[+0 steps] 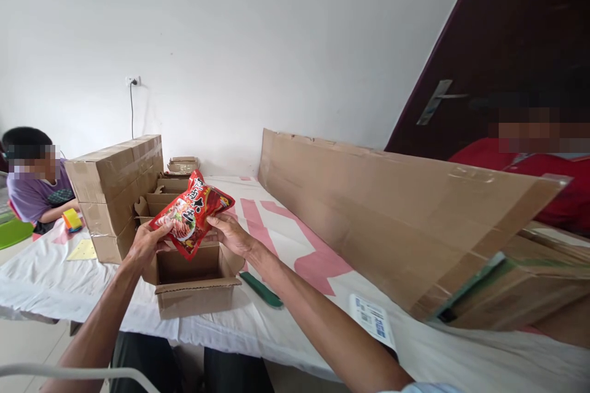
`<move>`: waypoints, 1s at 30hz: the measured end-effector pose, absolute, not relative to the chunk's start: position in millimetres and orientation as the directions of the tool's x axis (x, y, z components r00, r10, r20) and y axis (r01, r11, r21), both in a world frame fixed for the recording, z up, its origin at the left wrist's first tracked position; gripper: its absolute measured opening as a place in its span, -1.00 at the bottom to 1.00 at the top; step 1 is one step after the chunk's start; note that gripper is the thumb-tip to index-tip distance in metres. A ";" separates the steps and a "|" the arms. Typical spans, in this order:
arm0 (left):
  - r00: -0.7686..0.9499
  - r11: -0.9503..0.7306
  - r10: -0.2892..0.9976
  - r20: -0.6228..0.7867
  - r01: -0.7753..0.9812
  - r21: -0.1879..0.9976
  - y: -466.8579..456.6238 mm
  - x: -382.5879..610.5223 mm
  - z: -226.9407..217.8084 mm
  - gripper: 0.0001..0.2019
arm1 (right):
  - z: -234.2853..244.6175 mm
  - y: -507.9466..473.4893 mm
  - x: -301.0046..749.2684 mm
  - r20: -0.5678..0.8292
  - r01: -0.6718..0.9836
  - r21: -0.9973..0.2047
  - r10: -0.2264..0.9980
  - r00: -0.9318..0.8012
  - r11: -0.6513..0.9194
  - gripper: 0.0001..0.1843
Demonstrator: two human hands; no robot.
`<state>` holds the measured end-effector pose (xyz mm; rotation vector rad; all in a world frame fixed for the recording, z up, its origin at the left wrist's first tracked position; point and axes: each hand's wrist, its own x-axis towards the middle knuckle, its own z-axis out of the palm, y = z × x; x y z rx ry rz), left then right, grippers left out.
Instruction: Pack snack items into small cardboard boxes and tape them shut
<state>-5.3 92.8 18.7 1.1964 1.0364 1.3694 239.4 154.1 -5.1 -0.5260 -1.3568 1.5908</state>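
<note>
Both of my hands hold a red snack packet with black lettering, tilted, just above an open small cardboard box. My left hand grips the packet's lower left edge. My right hand grips its right side, fingers closed on it. The box stands on the white and pink cloth of the table, its flaps spread and its inside looking bare.
Behind the box stand several open small boxes and a stack of taped cartons. A long cardboard sheet leans on the right. A green-handled tool and a printed label lie nearby. One person sits far left, another at right.
</note>
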 end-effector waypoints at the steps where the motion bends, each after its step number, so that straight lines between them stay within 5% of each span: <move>1: 0.019 -0.114 0.993 0.117 -0.115 0.987 94.1 -5.6 17.4 -0.35 | -6.6 154.5 238.2 0.241 -0.378 -0.924 0.852 -0.466 0.054 -0.40; 10: 0.200 -0.082 0.977 0.068 0.061 0.995 98.8 -0.9 9.8 -0.33 | -19.5 155.7 216.9 0.328 -0.444 -0.885 0.862 -0.387 0.138 -0.33; 30: 0.224 -0.071 0.972 0.063 0.026 0.997 130.2 -10.6 -15.2 -0.47 | -64.7 193.6 202.7 0.235 -0.386 -0.918 0.912 -0.338 0.093 -0.30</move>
